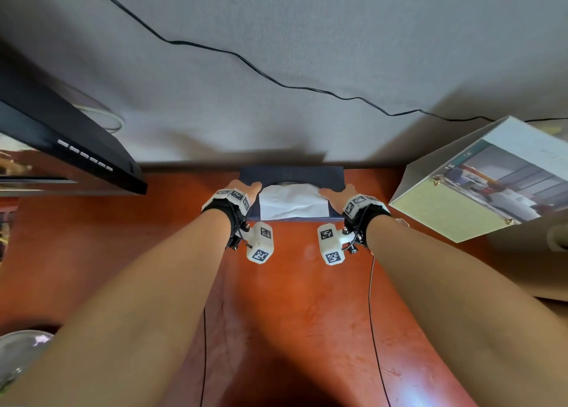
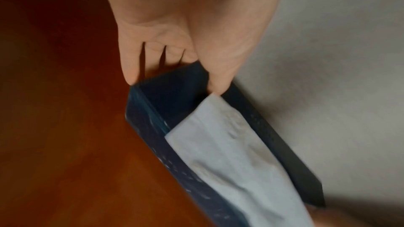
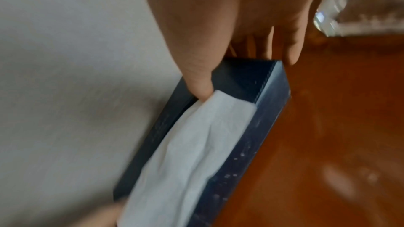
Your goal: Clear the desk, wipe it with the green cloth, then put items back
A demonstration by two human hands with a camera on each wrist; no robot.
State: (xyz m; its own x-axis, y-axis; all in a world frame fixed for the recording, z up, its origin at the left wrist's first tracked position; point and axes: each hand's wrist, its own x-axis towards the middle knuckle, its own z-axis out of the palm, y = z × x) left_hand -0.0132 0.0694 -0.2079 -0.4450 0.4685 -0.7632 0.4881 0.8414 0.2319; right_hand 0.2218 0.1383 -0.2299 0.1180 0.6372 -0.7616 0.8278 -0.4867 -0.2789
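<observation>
A dark blue tissue box [image 1: 292,174] with white tissue [image 1: 292,203] sticking out of its top sits at the back of the red-brown desk [image 1: 292,299], against the grey wall. My left hand [image 1: 246,193] grips the box's left end, and in the left wrist view the left hand [image 2: 174,82] has its thumb on the top edge and its fingers down the end wall of the box [image 2: 148,127]. My right hand [image 1: 336,196] grips the right end the same way, as the right wrist view shows of the hand [image 3: 245,78] and the box [image 3: 268,110]. No green cloth is in view.
A black monitor [image 1: 76,148] stands at the left. A white box with a printed picture [image 1: 476,185] sits at the right. A black cable [image 1: 276,83] runs across the wall. A glass bowl [image 1: 21,354] is at the near left, and a clear plastic item [image 3: 360,6] lies right of the box.
</observation>
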